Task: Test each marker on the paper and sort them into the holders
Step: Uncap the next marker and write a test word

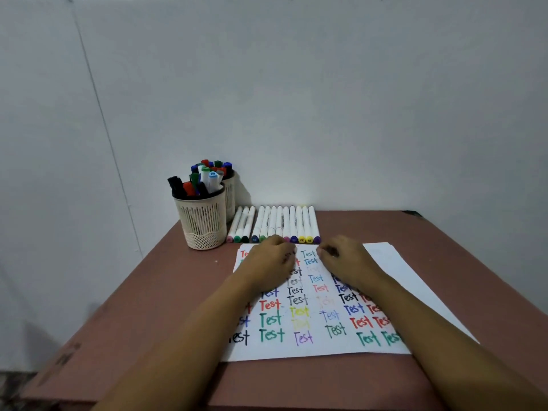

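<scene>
You are hovering your left hand [271, 258] and right hand [345, 256] with fingers [327, 250] curled, holding what I cannot tell, while the markers [275, 223] are lying at the paper's [385, 262] 12 o'clock edge, light, stiff and probably roll-prone, so be pinching mid-barrel.

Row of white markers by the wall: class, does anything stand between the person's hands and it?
Nothing visible does. The left hand and right hand lie over the test paper, right before the row of white markers; the left hand's knuckles overlap its cap ends. The marker holders stand off to the left.
</scene>
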`<state>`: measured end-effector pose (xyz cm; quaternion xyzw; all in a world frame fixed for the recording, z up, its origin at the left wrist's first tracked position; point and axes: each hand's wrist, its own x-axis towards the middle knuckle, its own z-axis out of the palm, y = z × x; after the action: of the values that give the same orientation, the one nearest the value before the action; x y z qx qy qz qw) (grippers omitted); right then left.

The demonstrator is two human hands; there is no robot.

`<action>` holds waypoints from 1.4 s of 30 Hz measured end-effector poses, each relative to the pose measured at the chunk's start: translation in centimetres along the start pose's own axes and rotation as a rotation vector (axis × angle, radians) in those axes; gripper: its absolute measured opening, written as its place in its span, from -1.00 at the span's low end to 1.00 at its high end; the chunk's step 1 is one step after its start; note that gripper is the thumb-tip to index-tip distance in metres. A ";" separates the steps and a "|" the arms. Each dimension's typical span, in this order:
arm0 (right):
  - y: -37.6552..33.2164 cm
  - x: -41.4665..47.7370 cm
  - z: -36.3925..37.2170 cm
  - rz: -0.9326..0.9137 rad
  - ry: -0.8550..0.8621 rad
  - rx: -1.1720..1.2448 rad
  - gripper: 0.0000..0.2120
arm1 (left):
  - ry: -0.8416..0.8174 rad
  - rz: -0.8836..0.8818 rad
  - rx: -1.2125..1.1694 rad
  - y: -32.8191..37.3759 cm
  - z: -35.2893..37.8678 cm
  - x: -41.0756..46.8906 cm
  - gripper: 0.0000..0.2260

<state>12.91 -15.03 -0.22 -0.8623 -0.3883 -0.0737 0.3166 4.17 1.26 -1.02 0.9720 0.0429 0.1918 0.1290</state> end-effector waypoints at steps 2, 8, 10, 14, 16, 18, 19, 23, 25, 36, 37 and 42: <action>-0.5 0.7 0.0 0.075 0.019 0.016 -0.80 | -0.023 -0.008 0.003 -0.1 0.1 0.0 -0.68; -0.8 3.9 0.0 0.314 0.099 -0.072 -0.66 | -0.015 0.016 0.011 -0.3 0.1 0.4 -0.68; -0.8 4.7 0.3 0.373 0.091 -0.078 -0.64 | -0.008 0.018 0.004 -0.2 0.2 0.4 -0.69; -1.6 5.7 1.3 0.426 0.035 -0.117 -0.81 | 0.003 0.020 0.009 -0.3 0.3 0.6 -0.69; -1.7 5.8 1.6 0.435 0.042 -0.126 -0.89 | -0.002 0.022 0.019 -0.3 0.3 0.6 -0.68; -1.6 5.9 1.6 0.461 0.067 -0.098 -0.93 | -0.012 0.019 0.023 -0.2 0.3 0.6 -0.68; -1.5 5.9 1.5 0.481 0.090 -0.078 -0.95 | -0.020 0.013 0.018 -0.1 0.3 0.5 -0.68; -1.3 5.5 0.1 0.555 0.208 0.054 -0.86 | 0.021 -0.014 0.020 0.0 0.0 0.4 -0.68; -0.9 5.2 -1.2 0.583 0.274 0.132 -0.79 | 0.103 -0.005 0.028 0.0 -0.3 0.4 -0.69; -0.6 -1.4 -4.3 0.414 0.342 0.684 -0.86 | 0.236 0.265 0.045 1.0 -0.4 0.5 -0.53; -0.8 -1.7 -4.0 0.418 0.330 0.721 -0.85 | 0.218 0.267 0.042 1.1 -0.3 0.4 -0.54; -1.4 -1.7 -3.7 0.434 0.310 1.041 -0.83 | 0.210 0.242 -0.040 1.8 -0.4 0.0 -0.70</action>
<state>11.17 -17.58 2.78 -0.6322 -0.1372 0.0680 0.7595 4.08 -0.41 -0.23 0.9418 -0.0649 0.3075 0.1192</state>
